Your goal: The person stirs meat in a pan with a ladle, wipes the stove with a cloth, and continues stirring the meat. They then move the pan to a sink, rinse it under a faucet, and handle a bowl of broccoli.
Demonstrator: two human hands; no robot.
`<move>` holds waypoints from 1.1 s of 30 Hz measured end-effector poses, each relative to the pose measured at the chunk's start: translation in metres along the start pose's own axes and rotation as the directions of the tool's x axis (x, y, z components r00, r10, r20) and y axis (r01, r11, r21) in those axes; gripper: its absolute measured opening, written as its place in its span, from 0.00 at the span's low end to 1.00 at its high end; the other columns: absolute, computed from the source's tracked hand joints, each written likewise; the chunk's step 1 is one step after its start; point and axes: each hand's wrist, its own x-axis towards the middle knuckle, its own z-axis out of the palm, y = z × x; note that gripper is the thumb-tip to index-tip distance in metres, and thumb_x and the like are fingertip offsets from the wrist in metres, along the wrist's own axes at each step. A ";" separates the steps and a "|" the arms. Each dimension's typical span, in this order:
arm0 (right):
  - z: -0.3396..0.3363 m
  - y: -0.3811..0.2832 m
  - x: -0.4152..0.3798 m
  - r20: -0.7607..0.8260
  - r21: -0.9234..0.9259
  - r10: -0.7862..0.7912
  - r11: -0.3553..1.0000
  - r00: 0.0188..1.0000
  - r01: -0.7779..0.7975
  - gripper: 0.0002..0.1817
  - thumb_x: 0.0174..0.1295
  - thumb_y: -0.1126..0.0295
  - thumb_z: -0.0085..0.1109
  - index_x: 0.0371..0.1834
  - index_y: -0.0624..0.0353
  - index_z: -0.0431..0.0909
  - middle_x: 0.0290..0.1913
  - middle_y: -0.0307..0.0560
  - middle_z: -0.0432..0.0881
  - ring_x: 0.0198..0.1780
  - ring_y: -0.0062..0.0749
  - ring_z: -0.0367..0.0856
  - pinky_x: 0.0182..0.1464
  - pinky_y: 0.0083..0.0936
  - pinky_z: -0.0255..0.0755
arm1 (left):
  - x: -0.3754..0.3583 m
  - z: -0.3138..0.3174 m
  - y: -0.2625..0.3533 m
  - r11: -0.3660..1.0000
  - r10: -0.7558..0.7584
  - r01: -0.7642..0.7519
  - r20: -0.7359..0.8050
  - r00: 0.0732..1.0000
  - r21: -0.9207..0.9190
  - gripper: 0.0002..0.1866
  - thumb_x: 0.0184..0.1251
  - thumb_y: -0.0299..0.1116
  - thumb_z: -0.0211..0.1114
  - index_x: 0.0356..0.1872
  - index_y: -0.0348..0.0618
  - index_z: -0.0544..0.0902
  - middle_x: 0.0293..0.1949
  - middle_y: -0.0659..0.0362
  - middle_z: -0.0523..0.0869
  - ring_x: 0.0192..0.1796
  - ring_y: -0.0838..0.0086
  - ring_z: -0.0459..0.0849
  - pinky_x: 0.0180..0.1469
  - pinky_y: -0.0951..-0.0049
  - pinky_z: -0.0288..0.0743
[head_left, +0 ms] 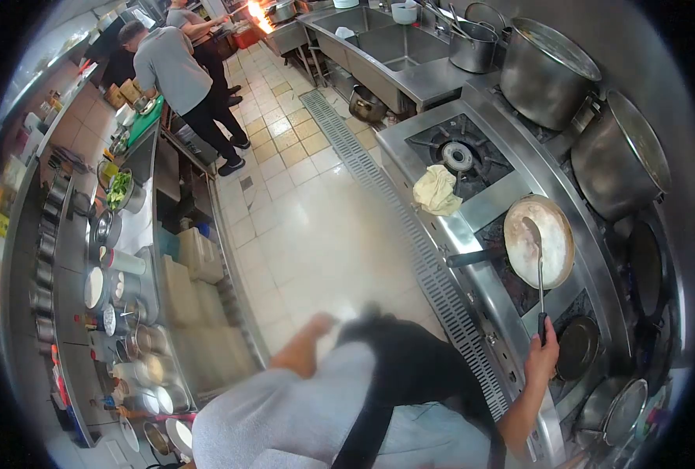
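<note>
My right hand (541,358) is closed around the black grip of a long-handled cooking spoon (541,283). The spoon's head rests in a frying pan (557,242) holding a white, creamy liquid. That pan sits on a stove burner, its dark handle pointing left over the stove's front edge. My left hand (322,323) hangs by my body over the floor, away from the stove, its fingers smeared by blur. A crumpled pale yellow cloth (438,191) lies at the stove's front edge, beside a bare burner (458,157).
Large stockpots (549,74) line the back of the stove; a small dark pan (578,348) sits close to my right hand. On the left runs a counter with bowls and containers (128,262). Two people (177,70) stand farther off, near a tall flame (260,16). A drain grate (363,164) crosses the floor.
</note>
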 end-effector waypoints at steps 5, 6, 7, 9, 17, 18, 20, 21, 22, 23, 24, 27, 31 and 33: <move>0.002 0.007 0.008 -0.020 -0.064 0.050 0.997 0.999 -0.051 0.25 0.56 0.81 0.49 0.60 0.63 0.67 0.54 0.55 0.76 0.55 0.38 0.75 0.58 0.25 0.63 | 0.005 0.014 -0.008 0.994 -0.043 0.049 0.063 0.997 -0.096 0.32 0.44 0.33 0.67 0.58 0.52 0.73 0.59 0.50 0.72 0.61 0.58 0.70 0.60 0.64 0.66; 0.002 0.006 0.010 -0.020 -0.130 0.087 0.988 0.996 -0.089 0.25 0.56 0.80 0.49 0.60 0.63 0.67 0.53 0.54 0.77 0.53 0.37 0.76 0.56 0.25 0.64 | 0.007 0.016 -0.009 0.997 -0.039 0.043 0.058 0.998 -0.071 0.33 0.43 0.33 0.67 0.58 0.52 0.72 0.59 0.50 0.73 0.61 0.58 0.70 0.60 0.63 0.66; 0.000 0.005 0.011 -0.021 -0.133 0.088 0.987 0.996 -0.090 0.25 0.56 0.80 0.49 0.60 0.63 0.67 0.53 0.54 0.77 0.53 0.37 0.76 0.56 0.25 0.64 | 0.007 0.016 -0.009 0.998 -0.036 0.039 0.054 0.998 -0.046 0.34 0.43 0.33 0.68 0.58 0.52 0.72 0.58 0.50 0.73 0.61 0.58 0.70 0.60 0.63 0.66; -0.005 0.006 0.009 -0.053 0.135 -0.030 0.990 0.998 0.037 0.23 0.57 0.78 0.49 0.59 0.64 0.69 0.53 0.57 0.76 0.54 0.39 0.76 0.56 0.26 0.65 | 0.000 0.002 0.000 0.879 -0.203 0.220 0.086 0.975 -0.424 0.34 0.43 0.33 0.68 0.59 0.52 0.72 0.59 0.51 0.72 0.59 0.59 0.72 0.57 0.64 0.70; -0.038 0.005 0.013 -0.235 -0.020 -0.096 0.995 0.967 0.094 0.21 0.58 0.73 0.51 0.58 0.61 0.71 0.53 0.57 0.77 0.54 0.42 0.76 0.57 0.27 0.64 | -0.006 0.024 -0.018 0.966 0.011 -0.026 -0.062 0.998 -0.257 0.30 0.49 0.32 0.67 0.58 0.49 0.72 0.55 0.53 0.76 0.46 0.64 0.80 0.35 0.70 0.80; -0.037 0.010 0.016 -0.247 -0.052 -0.103 0.994 0.964 0.093 0.21 0.58 0.73 0.52 0.57 0.60 0.71 0.52 0.57 0.77 0.54 0.44 0.76 0.56 0.27 0.64 | -0.006 0.026 -0.018 0.969 0.038 -0.046 -0.038 0.999 -0.244 0.30 0.49 0.32 0.67 0.58 0.49 0.72 0.55 0.53 0.76 0.46 0.64 0.80 0.35 0.70 0.80; -0.030 0.016 0.023 -0.243 -0.080 -0.059 0.996 0.968 0.041 0.21 0.58 0.72 0.52 0.57 0.59 0.72 0.51 0.59 0.77 0.53 0.46 0.76 0.56 0.28 0.66 | -0.005 0.028 -0.018 0.617 -0.244 0.246 0.116 0.963 -0.748 0.27 0.56 0.38 0.64 0.57 0.41 0.72 0.50 0.51 0.80 0.40 0.64 0.81 0.28 0.72 0.74; -0.025 0.013 0.025 -0.221 -0.080 -0.009 0.997 0.975 -0.009 0.20 0.58 0.72 0.53 0.56 0.58 0.72 0.51 0.59 0.77 0.53 0.46 0.76 0.55 0.28 0.66 | -0.008 0.029 -0.017 0.605 -0.210 0.141 0.014 0.978 -0.784 0.25 0.61 0.41 0.59 0.56 0.37 0.72 0.46 0.49 0.81 0.36 0.65 0.81 0.25 0.73 0.68; -0.020 0.011 0.028 -0.196 -0.079 0.040 0.995 0.980 -0.057 0.20 0.58 0.72 0.53 0.56 0.58 0.73 0.50 0.59 0.77 0.53 0.46 0.76 0.55 0.29 0.66 | -0.008 0.030 -0.014 0.609 -0.198 0.142 0.024 0.980 -0.780 0.25 0.61 0.41 0.59 0.56 0.37 0.72 0.46 0.49 0.81 0.36 0.65 0.81 0.25 0.73 0.68; -0.007 0.025 0.033 -0.202 -0.087 0.013 0.996 0.979 -0.031 0.21 0.57 0.72 0.54 0.56 0.56 0.72 0.50 0.59 0.77 0.53 0.47 0.76 0.55 0.30 0.67 | -0.021 0.004 0.007 0.551 -0.278 0.255 0.114 0.954 -0.794 0.25 0.60 0.41 0.59 0.56 0.37 0.73 0.47 0.49 0.81 0.36 0.66 0.81 0.25 0.72 0.67; 0.001 0.022 0.032 -0.159 -0.070 0.078 0.993 0.984 -0.090 0.22 0.57 0.72 0.54 0.57 0.55 0.71 0.51 0.60 0.77 0.53 0.49 0.75 0.55 0.32 0.67 | -0.031 -0.017 0.023 0.484 -0.354 0.364 0.202 0.913 -0.796 0.25 0.59 0.41 0.60 0.56 0.38 0.73 0.47 0.50 0.81 0.36 0.67 0.81 0.25 0.71 0.67; 0.018 0.018 0.022 -0.089 -0.043 0.068 0.996 0.994 -0.072 0.23 0.56 0.72 0.53 0.58 0.55 0.70 0.51 0.61 0.76 0.54 0.51 0.75 0.56 0.34 0.66 | -0.017 0.007 -0.001 0.540 -0.286 0.246 0.099 0.953 -0.805 0.26 0.59 0.42 0.60 0.56 0.38 0.73 0.46 0.50 0.81 0.36 0.67 0.81 0.25 0.71 0.66; 0.006 0.005 0.003 -0.070 -0.156 -0.037 0.987 0.997 0.026 0.23 0.56 0.74 0.53 0.58 0.54 0.71 0.51 0.59 0.76 0.53 0.49 0.75 0.56 0.33 0.66 | 0.020 0.049 -0.044 0.641 -0.139 0.042 -0.062 0.988 -0.767 0.26 0.58 0.41 0.60 0.56 0.36 0.73 0.45 0.50 0.81 0.30 0.70 0.79 0.21 0.74 0.64; -0.011 0.000 -0.005 -0.051 -0.220 -0.040 0.975 0.998 0.028 0.23 0.55 0.75 0.54 0.58 0.54 0.71 0.51 0.58 0.77 0.52 0.47 0.76 0.55 0.31 0.67 | 0.023 0.048 -0.043 0.606 -0.105 -0.043 -0.133 0.986 -0.794 0.27 0.58 0.41 0.61 0.56 0.36 0.72 0.44 0.51 0.82 0.28 0.71 0.78 0.20 0.74 0.63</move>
